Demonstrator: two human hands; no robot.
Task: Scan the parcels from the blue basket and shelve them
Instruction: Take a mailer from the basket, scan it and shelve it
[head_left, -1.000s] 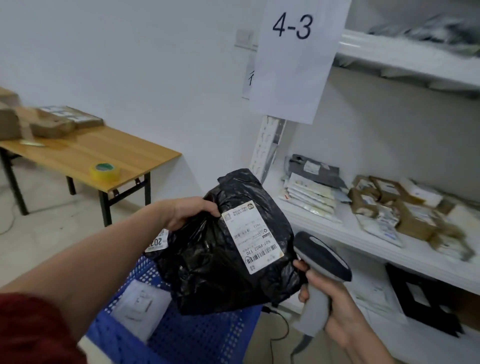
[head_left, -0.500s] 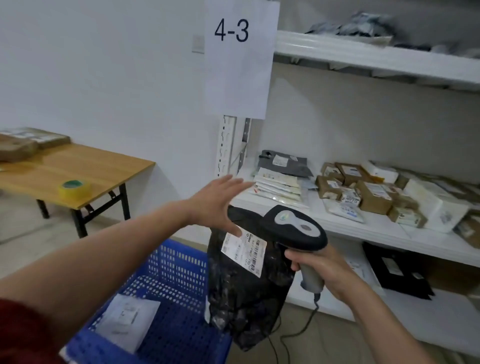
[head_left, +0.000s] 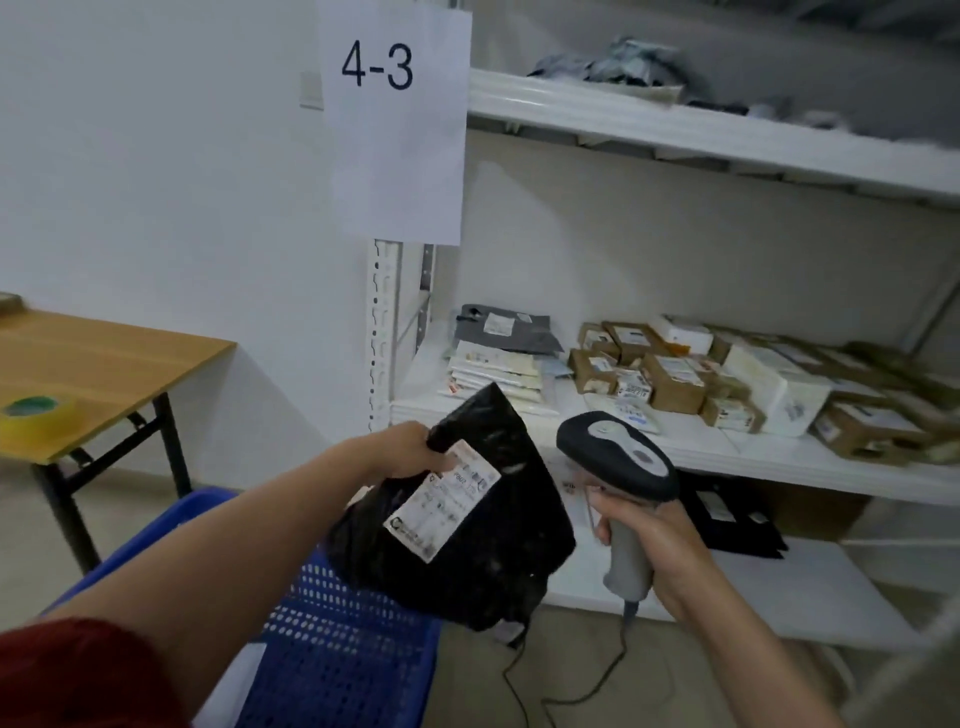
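Note:
My left hand grips the top corner of a black plastic parcel with a white shipping label, held in the air in front of the shelf. My right hand holds a grey and black barcode scanner by its handle, just right of the parcel, its cable hanging to the floor. The blue basket stands below the parcel at the lower left. The middle shelf board lies beyond both hands.
The white shelving unit carries a paper sign "4-3". Several envelopes and cardboard boxes fill the middle shelf; black parcels lie on the lower one. A wooden table with a tape roll stands left.
My left hand, open above the parcel half a second ago, now grips its top corner and has lifted and tilted it. The scanner has moved to the right, off the label.

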